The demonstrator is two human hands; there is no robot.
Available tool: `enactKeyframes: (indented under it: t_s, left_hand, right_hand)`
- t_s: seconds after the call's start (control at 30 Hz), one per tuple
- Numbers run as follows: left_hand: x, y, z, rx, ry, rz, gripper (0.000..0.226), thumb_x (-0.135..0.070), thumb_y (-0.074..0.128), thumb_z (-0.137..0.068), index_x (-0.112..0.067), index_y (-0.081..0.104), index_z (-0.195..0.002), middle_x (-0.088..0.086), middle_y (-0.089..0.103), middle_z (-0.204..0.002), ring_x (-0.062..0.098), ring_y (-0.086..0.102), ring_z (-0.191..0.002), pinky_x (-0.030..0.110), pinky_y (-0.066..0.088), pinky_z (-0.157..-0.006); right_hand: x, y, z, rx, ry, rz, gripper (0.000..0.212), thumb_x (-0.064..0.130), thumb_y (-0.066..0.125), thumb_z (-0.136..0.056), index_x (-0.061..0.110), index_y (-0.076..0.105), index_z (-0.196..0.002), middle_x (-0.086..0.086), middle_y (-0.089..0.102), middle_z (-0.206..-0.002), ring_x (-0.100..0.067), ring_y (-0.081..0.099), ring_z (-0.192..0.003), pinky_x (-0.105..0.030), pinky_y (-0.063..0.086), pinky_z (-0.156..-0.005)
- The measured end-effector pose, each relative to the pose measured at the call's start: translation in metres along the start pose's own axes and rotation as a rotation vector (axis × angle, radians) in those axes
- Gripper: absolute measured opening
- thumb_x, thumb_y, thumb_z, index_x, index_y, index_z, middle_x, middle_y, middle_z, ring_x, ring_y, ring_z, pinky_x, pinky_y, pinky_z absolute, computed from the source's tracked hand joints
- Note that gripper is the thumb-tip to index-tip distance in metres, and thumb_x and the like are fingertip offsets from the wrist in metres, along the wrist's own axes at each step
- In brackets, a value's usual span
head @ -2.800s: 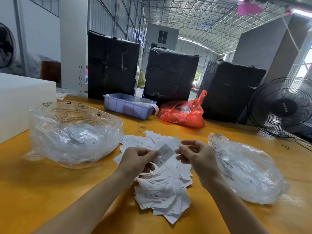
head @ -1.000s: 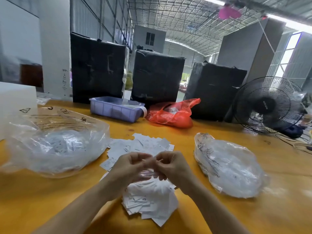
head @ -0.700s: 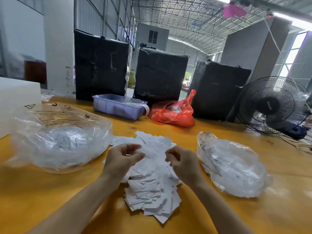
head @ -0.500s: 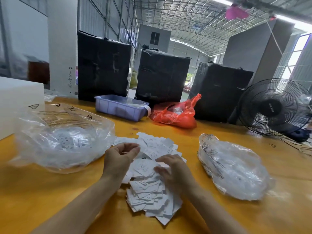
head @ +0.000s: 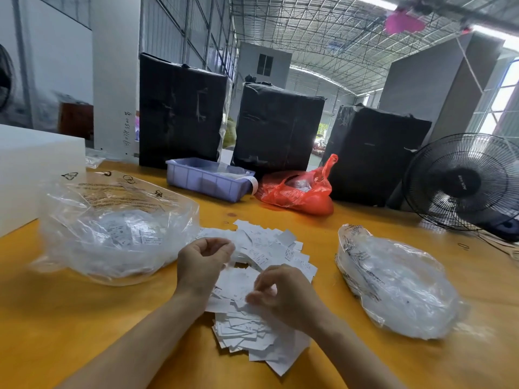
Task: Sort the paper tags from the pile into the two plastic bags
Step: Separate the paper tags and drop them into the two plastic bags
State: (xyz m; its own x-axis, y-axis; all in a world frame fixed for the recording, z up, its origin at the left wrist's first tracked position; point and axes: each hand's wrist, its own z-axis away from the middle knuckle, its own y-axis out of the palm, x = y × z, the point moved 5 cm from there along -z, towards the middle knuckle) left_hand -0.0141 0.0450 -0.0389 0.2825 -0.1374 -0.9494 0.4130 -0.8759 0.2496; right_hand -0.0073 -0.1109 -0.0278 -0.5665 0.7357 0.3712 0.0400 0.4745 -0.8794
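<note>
A heap of white paper tags [head: 262, 255] lies mid-table on the yellow table [head: 70, 318]. To its left sits a large clear plastic bag [head: 112, 234] with tags inside. A second clear plastic bag [head: 393, 282] lies to the right. My left hand [head: 200, 266] hovers over the heap's left edge, fingers loosely curled, with nothing visible in it. My right hand [head: 283, 296] is down on the heap, and its thumb and fingertips pinch a tag there. It is blurred.
A purple tray [head: 205, 183] and a red plastic bag [head: 297, 192] stand behind the heap. Three black wrapped bundles [head: 182, 108] line the table's far edge. A black fan [head: 463, 181] is at the right and a white block [head: 28, 169] at the left.
Both hands held one tag up together, then parted. My right hand dropped onto the heap. My left hand stayed raised and curled.
</note>
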Motion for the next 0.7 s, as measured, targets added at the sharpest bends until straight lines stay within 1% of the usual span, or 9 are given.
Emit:
enactKeyframes:
  t_s: [0.1, 0.17, 0.27, 0.33, 0.43, 0.5, 0.57, 0.6, 0.7]
  left_hand:
    - [0.001, 0.001, 0.001, 0.017, -0.017, 0.003, 0.008, -0.003, 0.072, -0.079, -0.007, 0.067, -0.083, 0.005, 0.067, -0.078, 0.014, 0.061, -0.071, 0.015, 0.049, -0.056]
    - [0.001, 0.003, 0.001, 0.033, -0.025, 0.004, 0.012, -0.002, 0.074, -0.077, -0.007, 0.067, -0.085, 0.005, 0.067, -0.081, 0.015, 0.061, -0.074, 0.02, 0.047, -0.061]
    - [0.001, 0.004, 0.002, 0.046, -0.027, 0.004, 0.016, 0.0, 0.075, -0.076, -0.01, 0.066, -0.085, 0.006, 0.067, -0.085, 0.015, 0.062, -0.077, 0.02, 0.047, -0.063]
    - [0.001, 0.005, 0.002, 0.05, -0.027, -0.001, 0.018, 0.001, 0.075, -0.074, -0.011, 0.066, -0.085, 0.006, 0.068, -0.086, 0.013, 0.063, -0.077, 0.017, 0.048, -0.061]
    - [0.001, 0.004, 0.002, 0.058, -0.035, 0.016, 0.02, 0.003, 0.075, -0.073, -0.012, 0.066, -0.083, 0.004, 0.068, -0.084, 0.009, 0.063, -0.074, 0.011, 0.05, -0.057]
    - [0.002, 0.005, 0.003, 0.083, -0.055, 0.014, 0.019, 0.001, 0.076, -0.073, -0.014, 0.068, -0.082, 0.003, 0.07, -0.084, 0.009, 0.064, -0.076, 0.014, 0.051, -0.061]
    - [0.004, 0.008, 0.004, 0.132, -0.095, -0.001, 0.015, -0.004, 0.077, -0.073, -0.014, 0.069, -0.083, 0.002, 0.072, -0.083, 0.012, 0.065, -0.077, 0.02, 0.051, -0.066]
    - [0.005, 0.01, 0.005, 0.157, -0.117, -0.001, 0.013, -0.006, 0.077, -0.073, -0.013, 0.07, -0.081, 0.001, 0.072, -0.079, 0.012, 0.065, -0.074, 0.021, 0.051, -0.066]
    - [0.007, 0.014, 0.007, 0.22, -0.16, 0.012, 0.007, -0.008, 0.076, -0.073, -0.011, 0.072, -0.077, -0.001, 0.071, -0.065, 0.008, 0.062, -0.06, 0.016, 0.052, -0.058]
  right_hand:
    - [-0.008, 0.001, 0.0, 0.034, 0.125, -0.02, 0.039, 0.039, 0.077, -0.074, 0.018, 0.065, -0.105, 0.005, 0.064, -0.096, -0.01, 0.057, -0.087, -0.028, 0.05, -0.079]
    - [-0.012, 0.001, 0.0, 0.059, 0.202, -0.098, 0.044, 0.036, 0.08, -0.072, 0.017, 0.062, -0.107, 0.005, 0.062, -0.091, -0.006, 0.056, -0.079, -0.02, 0.047, -0.071]
    - [-0.014, -0.001, 0.0, 0.058, 0.221, -0.115, 0.033, 0.032, 0.081, -0.072, 0.017, 0.064, -0.096, 0.008, 0.058, -0.081, -0.004, 0.051, -0.071, -0.015, 0.041, -0.063]
    - [-0.015, -0.001, 0.0, 0.061, 0.226, -0.15, 0.021, 0.027, 0.081, -0.072, 0.021, 0.063, -0.082, 0.011, 0.055, -0.072, -0.001, 0.048, -0.063, -0.012, 0.038, -0.056]
    - [-0.018, -0.004, 0.001, 0.048, 0.246, -0.208, 0.016, 0.022, 0.077, -0.075, 0.023, 0.063, -0.069, 0.008, 0.058, -0.065, 0.001, 0.048, -0.055, -0.012, 0.035, -0.05]
    - [-0.023, -0.014, 0.001, -0.033, 0.274, -0.281, 0.012, 0.015, 0.072, -0.079, 0.018, 0.064, -0.071, 0.0, 0.064, -0.071, -0.007, 0.054, -0.062, -0.018, 0.04, -0.053]
    - [-0.028, -0.027, 0.002, -0.177, 0.295, -0.432, 0.009, 0.008, 0.068, -0.081, 0.014, 0.065, -0.075, -0.006, 0.067, -0.076, -0.013, 0.06, -0.069, -0.021, 0.045, -0.058]
    - [-0.029, -0.033, 0.003, -0.243, 0.289, -0.525, 0.011, 0.005, 0.067, -0.083, 0.014, 0.066, -0.076, -0.007, 0.068, -0.077, -0.012, 0.061, -0.07, -0.019, 0.046, -0.058]
    - [-0.025, -0.044, 0.005, -0.373, 0.208, -0.752, 0.016, 0.004, 0.063, -0.087, 0.016, 0.069, -0.078, -0.003, 0.067, -0.074, 0.003, 0.058, -0.059, -0.011, 0.045, -0.053]
